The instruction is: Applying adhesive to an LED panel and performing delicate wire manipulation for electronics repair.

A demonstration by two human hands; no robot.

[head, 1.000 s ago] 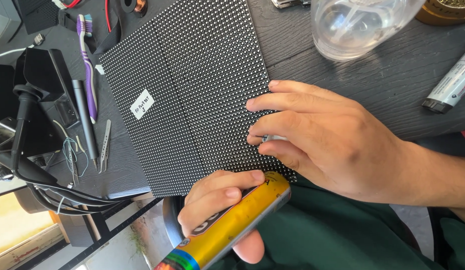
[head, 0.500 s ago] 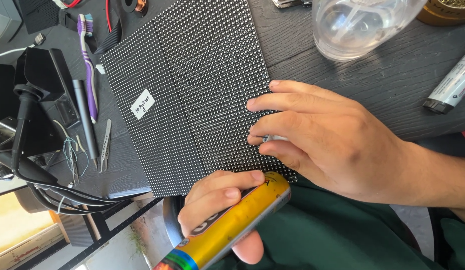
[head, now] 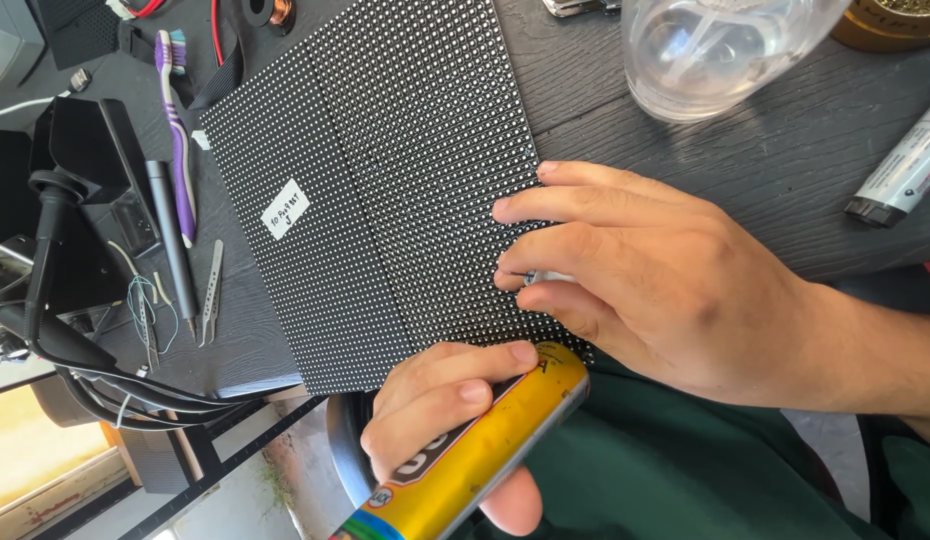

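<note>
A black LED dot-matrix panel (head: pixel 385 180) with a small white sticker (head: pixel 284 208) lies on the dark wooden table (head: pixel 785 190). My right hand (head: pixel 685 300) rests on the panel's near right edge. Its fingertips pinch a small metal tool tip (head: pixel 545 276) against the dots. My left hand (head: pixel 435 395) is just below the panel's near edge, wrapped around a yellow cylindrical can (head: pixel 485 460) that points toward the panel. Most of the small tool is hidden inside my right hand.
Left of the panel lie a purple toothbrush (head: pixel 175 130), a dark pen-like tool (head: pixel 170 235) and tweezers (head: pixel 212 290). A black stand with cables (head: pixel 65 200) sits at the far left. A clear rounded container (head: pixel 715 50) and a grey marker (head: pixel 905 170) are at the upper right.
</note>
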